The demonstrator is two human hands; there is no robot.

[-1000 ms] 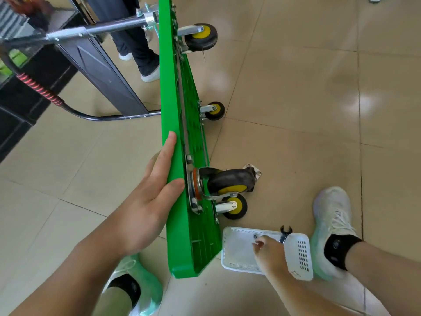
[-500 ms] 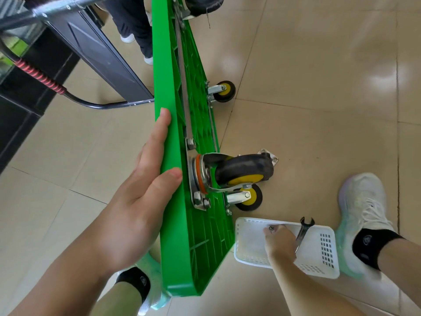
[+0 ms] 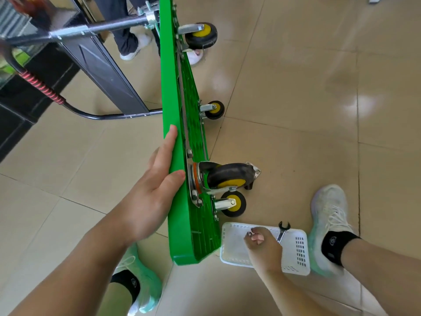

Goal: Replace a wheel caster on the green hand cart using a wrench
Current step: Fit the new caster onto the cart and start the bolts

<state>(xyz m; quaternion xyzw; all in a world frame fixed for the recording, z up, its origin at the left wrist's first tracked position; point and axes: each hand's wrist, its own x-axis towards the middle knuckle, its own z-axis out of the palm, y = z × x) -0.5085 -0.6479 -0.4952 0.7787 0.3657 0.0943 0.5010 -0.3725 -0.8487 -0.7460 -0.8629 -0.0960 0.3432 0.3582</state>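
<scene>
Beige glossy floor tiles are noted underfoot, with a pale shoe planted at the right and a mint-tinted shoe at the left. Between them a white perforated basket is set on the floor, touching the near corner of the green hand cart. Over the basket the right hand is curled, a small metal fastener pinched at its fingertips. An open-ended wrench is seen at the basket's far rim against that hand; whether it is also gripped cannot be told. The cart is stood on its long edge and steadied by the left hand, fingers straight along the deck and thumb laid over its rim. Stiff, slick, top-heavy plastic is judged; hold is best kept at that rim, since a slip would likely tip the deck over. Just beyond, a large swivel caster is bolted to the underside, a small caster just below it. A metal mounting plate shows behind the large wheel, apparently loose on the floor. Wrench access to the bolts is judged tight beside the small caster. Farther off, a small far wheel and a large far wheel are recorded. The cart handle, a black panel and a bystander's legs crowd the far left.
</scene>
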